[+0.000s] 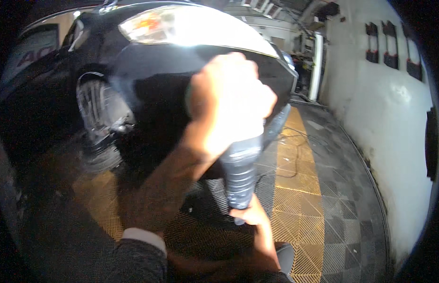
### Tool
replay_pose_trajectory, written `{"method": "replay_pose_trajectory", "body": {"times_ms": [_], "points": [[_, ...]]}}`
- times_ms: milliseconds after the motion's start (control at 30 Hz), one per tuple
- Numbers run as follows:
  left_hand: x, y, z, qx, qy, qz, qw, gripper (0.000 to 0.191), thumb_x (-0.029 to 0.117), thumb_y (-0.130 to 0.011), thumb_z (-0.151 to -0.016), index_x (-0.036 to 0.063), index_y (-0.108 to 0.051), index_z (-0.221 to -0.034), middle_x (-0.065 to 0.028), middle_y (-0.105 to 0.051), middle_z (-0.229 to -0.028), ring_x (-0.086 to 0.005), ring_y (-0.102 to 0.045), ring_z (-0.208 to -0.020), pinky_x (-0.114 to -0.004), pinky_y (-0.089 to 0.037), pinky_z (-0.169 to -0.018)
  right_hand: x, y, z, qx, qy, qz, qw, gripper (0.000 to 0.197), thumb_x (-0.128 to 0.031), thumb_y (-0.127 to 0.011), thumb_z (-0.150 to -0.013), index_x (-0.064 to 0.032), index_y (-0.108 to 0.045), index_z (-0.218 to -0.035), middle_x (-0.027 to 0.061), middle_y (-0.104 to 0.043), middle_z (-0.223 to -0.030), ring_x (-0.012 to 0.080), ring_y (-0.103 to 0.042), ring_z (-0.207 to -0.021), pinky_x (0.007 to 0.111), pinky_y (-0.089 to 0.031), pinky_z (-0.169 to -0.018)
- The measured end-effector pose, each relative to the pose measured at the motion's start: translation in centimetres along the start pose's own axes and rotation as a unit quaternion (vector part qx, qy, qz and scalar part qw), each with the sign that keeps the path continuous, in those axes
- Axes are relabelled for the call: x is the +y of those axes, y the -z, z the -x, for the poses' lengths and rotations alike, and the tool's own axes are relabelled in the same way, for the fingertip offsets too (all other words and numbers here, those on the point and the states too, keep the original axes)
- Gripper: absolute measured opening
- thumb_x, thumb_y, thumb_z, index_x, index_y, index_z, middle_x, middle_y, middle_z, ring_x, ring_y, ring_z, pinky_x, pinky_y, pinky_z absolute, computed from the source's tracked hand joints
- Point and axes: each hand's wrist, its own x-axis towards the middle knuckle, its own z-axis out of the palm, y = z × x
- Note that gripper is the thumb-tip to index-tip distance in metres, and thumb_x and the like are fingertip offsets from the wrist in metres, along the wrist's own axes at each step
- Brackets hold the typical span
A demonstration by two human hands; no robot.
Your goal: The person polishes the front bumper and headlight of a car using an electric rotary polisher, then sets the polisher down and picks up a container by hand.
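Observation:
My left hand (230, 95), washed out by bright light, is closed over the upper part of a dark, ribbed power tool body (240, 173), perhaps a polisher; its working end is hidden. Close below it, my right hand (247, 212) grips the tool's lower end. Beyond my left hand stands a glossy dark car bumper corner (159, 92). Above that shines the car's headlight (198, 28), strongly overexposed. Whether the tool touches the bumper cannot be seen.
A car wheel (102, 106) sits in its arch on the left. Cables (293, 166) lie on the grey and yellow tiled floor (301, 219). A pale wall (371, 106) with several dark holders (391, 46) runs along the right. A white post (315, 67) stands farther back.

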Motion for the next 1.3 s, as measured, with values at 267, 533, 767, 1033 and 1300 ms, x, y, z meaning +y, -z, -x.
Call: {"method": "replay_pose_trajectory", "body": {"times_ms": [267, 533, 767, 1033, 1300], "points": [[-1.4, 2.1, -0.5, -0.04, 0.017, -0.061, 0.997, 0.026, 0.028, -0.067, -0.067, 0.0029, -0.067, -0.074, -0.0158, -0.062, -0.084, -0.0309, -0.063, -0.084, -0.043, -0.055, -0.07, -1.5, -2.2, -0.2, -0.013, -0.103, -0.085, 0.991, 0.066, -0.001, -0.077, -0.057, -0.004, -0.054, -0.119, 0.0008, -0.059, -0.106, 0.0149, -0.056, -0.092, 0.032, -0.046, -0.086], [-9.8, 10.2, 1.2, -0.008, -0.051, -0.05, 0.997, 0.021, 0.026, -0.072, -0.064, 0.0072, -0.062, -0.066, -0.0083, -0.06, -0.072, -0.0297, -0.063, -0.068, -0.04, -0.054, -0.062, -4.2, -8.5, -2.8, -0.008, 0.034, 0.126, 0.991, 0.074, -0.006, -0.073, -0.059, -0.0038, -0.044, -0.128, 0.0136, -0.065, -0.105, 0.0282, -0.063, -0.101, 0.037, -0.047, -0.091], [-16.3, 14.4, 2.4, 0.06, -0.038, -0.075, 0.995, 0.016, 0.015, -0.072, -0.067, 0.0036, -0.06, -0.066, -0.0115, -0.061, -0.065, -0.0267, -0.062, -0.057, -0.035, -0.051, -0.056, -7.3, -13.2, -5.8, -0.053, 0.024, 0.21, 0.976, 0.069, -0.013, -0.075, -0.063, -0.0044, -0.039, -0.121, 0.0219, -0.065, -0.099, 0.04, -0.065, -0.096, 0.043, -0.05, -0.085], [-15.6, 14.5, 3.2, 0.026, 0.055, -0.077, 0.995, 0.017, 0.016, -0.073, -0.068, 0.0025, -0.063, -0.07, -0.0152, -0.064, -0.07, -0.0304, -0.064, -0.063, -0.035, -0.051, -0.06, -6.5, -14.0, -5.1, -0.066, -0.013, 0.156, 0.985, 0.064, -0.009, -0.073, -0.061, -0.0046, -0.043, -0.118, 0.0174, -0.064, -0.099, 0.0332, -0.065, -0.093, 0.04, -0.049, -0.082], [-10.2, 8.9, 1.5, 0.039, -0.006, -0.096, 0.995, 0.026, 0.025, -0.076, -0.06, 0.0078, -0.06, -0.07, -0.0122, -0.061, -0.069, -0.0329, -0.062, -0.062, -0.04, -0.052, -0.061, -5.1, -9.0, -3.0, -0.036, -0.024, 0.125, 0.991, 0.086, -0.005, -0.075, -0.059, -0.0054, -0.038, -0.137, 0.0153, -0.06, -0.12, 0.0277, -0.057, -0.113, 0.037, -0.042, -0.099]]}}
